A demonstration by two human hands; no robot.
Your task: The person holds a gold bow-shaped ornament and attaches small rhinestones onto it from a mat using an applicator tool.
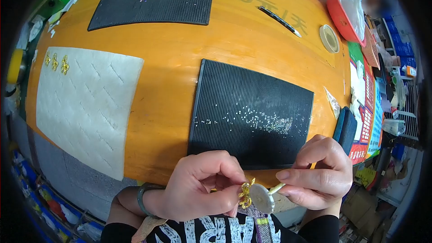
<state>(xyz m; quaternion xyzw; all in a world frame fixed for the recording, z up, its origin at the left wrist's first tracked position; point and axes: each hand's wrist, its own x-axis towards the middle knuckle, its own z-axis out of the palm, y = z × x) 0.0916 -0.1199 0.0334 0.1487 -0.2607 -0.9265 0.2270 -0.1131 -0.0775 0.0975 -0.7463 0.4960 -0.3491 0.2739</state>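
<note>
Left hand (204,184) pinching a gold ornament (245,195), right hand (321,171) clamped on a thin stick (277,188), pale disc (262,199) between! Looks like close work at the ornament, calling for a steady grip. Beyond, beads (281,125) dot a black mat (243,81); farther, a pen (280,21).

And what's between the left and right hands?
In the head view, going from the left hand to the right hand: a gold-coloured piece, a round pale disc, then a slim yellowish stick.
</note>
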